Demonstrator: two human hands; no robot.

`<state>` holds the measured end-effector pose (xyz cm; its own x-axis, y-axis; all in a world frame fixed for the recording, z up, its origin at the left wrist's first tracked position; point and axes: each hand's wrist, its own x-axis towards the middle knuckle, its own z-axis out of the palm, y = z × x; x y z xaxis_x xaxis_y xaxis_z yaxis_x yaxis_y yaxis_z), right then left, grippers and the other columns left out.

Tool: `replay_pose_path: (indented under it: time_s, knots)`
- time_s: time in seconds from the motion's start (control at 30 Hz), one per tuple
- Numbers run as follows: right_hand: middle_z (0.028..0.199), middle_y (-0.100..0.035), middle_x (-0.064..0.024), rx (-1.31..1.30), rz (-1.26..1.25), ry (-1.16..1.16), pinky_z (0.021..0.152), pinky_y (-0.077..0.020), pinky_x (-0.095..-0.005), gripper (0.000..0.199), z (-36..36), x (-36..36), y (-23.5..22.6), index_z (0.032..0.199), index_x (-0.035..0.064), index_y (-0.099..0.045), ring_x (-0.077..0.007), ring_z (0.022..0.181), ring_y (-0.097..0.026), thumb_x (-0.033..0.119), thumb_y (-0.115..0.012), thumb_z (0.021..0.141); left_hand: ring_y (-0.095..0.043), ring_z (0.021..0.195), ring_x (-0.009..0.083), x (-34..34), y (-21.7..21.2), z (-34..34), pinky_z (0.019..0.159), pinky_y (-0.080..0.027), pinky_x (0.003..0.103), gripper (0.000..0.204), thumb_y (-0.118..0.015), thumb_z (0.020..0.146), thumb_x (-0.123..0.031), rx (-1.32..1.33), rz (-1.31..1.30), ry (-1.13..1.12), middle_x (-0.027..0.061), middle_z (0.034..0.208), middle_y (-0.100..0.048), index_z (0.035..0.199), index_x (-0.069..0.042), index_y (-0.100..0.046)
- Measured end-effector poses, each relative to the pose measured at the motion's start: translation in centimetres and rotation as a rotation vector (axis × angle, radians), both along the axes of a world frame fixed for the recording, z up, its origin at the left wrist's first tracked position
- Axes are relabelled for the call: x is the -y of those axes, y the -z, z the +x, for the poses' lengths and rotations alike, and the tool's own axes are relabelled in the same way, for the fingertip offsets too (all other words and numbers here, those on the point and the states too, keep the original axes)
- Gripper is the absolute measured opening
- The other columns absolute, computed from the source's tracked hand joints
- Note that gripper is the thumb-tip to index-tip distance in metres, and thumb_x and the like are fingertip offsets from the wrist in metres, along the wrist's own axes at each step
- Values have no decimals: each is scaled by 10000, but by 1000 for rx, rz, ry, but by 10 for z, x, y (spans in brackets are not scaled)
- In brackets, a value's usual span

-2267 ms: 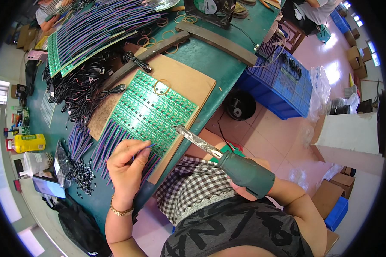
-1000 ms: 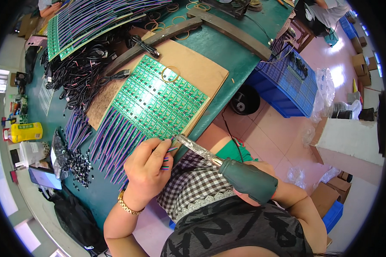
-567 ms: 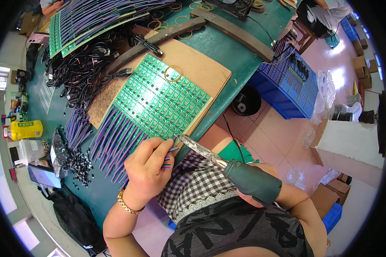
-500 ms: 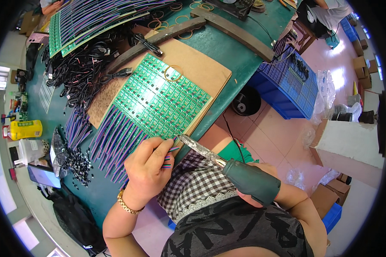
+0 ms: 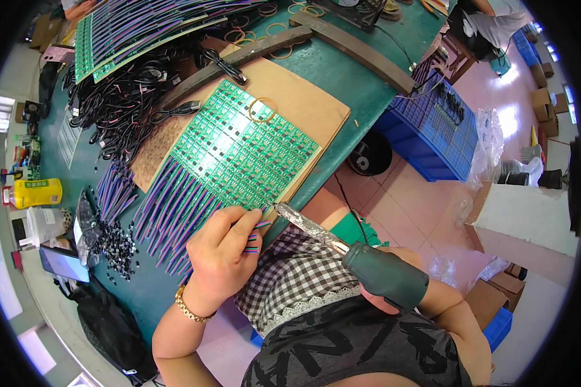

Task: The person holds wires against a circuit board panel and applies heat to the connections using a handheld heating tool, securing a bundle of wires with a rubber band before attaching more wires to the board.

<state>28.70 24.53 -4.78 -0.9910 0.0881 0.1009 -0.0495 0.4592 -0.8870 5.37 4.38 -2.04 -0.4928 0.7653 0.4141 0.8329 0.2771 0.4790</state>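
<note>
A green circuit board panel [image 5: 239, 145] lies tilted on a brown board, with a row of multicoloured ribbon wires [image 5: 171, 216] running off its lower left edge. At the panel's near corner my left hand [image 5: 223, 248] is closed in a pinch on short ribbon wires [image 5: 253, 240], its fingertips against the board's edge. My right hand [image 5: 384, 300] grips the dark green handle of a soldering iron [image 5: 342, 248], mostly hidden behind that handle. The iron's tip points at the corner just right of my left fingertips. One rubber band [image 5: 262, 110] rests on the panel.
Black cables [image 5: 126, 109] pile up left of the brown board [image 5: 310, 97]. More wired panels [image 5: 155, 32] are stacked at the back left. Dark bars [image 5: 361, 51] lie across the far side. A blue crate [image 5: 432, 142] stands right of the table, beside a black spool [image 5: 370, 153].
The soldering iron has shifted slightly right and down, its tip a little away from the board's corner. My left hand holds almost the same place.
</note>
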Motion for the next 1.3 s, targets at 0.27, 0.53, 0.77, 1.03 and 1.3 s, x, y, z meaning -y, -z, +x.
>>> replay_pose_path:
  time_s: [0.27,0.53,0.77,1.03,1.3]
  knots:
    - [840,-642,-68,-95,255,-71,632,-513,-298,307,-21,-4,-26,960,69,-660,-240,709,-635,77,-711,657,-637,694,244,1,-1,1,573,-517,321,332,-746,645,22,-25,-35,8,107,882,-631,969,-7,-679]
    - [793,-650,-52,-5,189,4,623,-508,-284,206,-7,-5,-16,929,77,-666,-202,685,-639,113,-714,732,-637,708,258,-1,-3,6,593,-518,322,319,-712,648,88,-69,-51,4,126,871,-631,958,25,-677]
    - [772,-660,-39,138,131,25,622,-508,-286,183,-12,-5,-26,924,86,-675,-202,678,-643,150,-704,755,-638,702,259,-1,-3,4,587,-516,322,331,-706,647,94,-45,-61,13,125,875,-630,970,25,-677]
    - [846,-680,-63,154,229,-44,651,-517,-300,214,-13,-4,-28,971,64,-663,-202,716,-653,126,-704,770,-640,703,251,2,-3,8,580,-522,327,363,-718,638,68,-157,-111,31,120,891,-633,995,17,-676]
    - [821,-659,-52,16,-93,96,703,-527,-286,181,11,3,11,968,43,-638,-181,737,-652,128,-649,808,-641,705,254,2,-4,4,578,-521,329,368,-716,635,78,-72,-90,40,123,888,-633,996,15,-676]
